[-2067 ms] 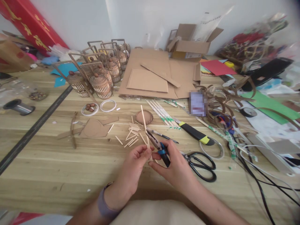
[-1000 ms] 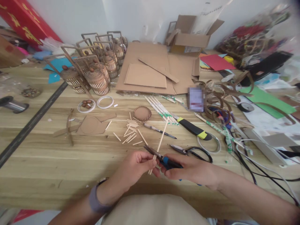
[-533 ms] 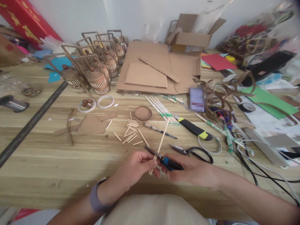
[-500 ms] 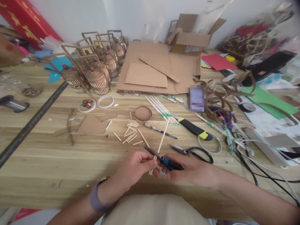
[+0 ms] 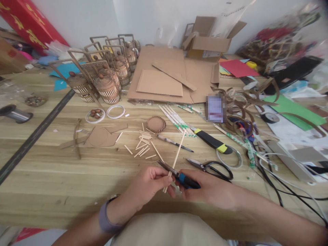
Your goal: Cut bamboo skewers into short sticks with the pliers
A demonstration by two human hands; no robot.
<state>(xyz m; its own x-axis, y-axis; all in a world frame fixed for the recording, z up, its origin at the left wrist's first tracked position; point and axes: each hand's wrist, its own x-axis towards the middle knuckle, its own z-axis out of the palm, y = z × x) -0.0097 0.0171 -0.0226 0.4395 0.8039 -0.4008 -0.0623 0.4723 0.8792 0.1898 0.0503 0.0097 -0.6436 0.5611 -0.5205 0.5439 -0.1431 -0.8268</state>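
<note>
Between thumb and fingers, my left hand (image 5: 153,182) pinches a thin wooden stick (image 5: 179,148) that slants up and away, with a short piece alongside its lower end. My right hand (image 5: 205,188) is closed round the blue-and-black handles of a pair of snips (image 5: 185,180). Their dark blades cross the stick just above my left thumb. Short cut sticks (image 5: 145,138) lie scattered beyond my hands, close to a round cardboard base with a woven rim (image 5: 156,124). Black-handled scissors (image 5: 217,169) rest beside my right hand.
Wrapped chopsticks (image 5: 171,118), a pen (image 5: 174,142) and a utility knife (image 5: 212,140) lie past the hands. Small woven baskets with tall handles (image 5: 107,89) stand back left. Cardboard sheets (image 5: 160,83) lie at the back; cables (image 5: 269,184) and brown strips (image 5: 243,109) crowd the right.
Almost nothing differs. Both hands keep the same hold, and the snips stay across the stick with only a very slight shift.
</note>
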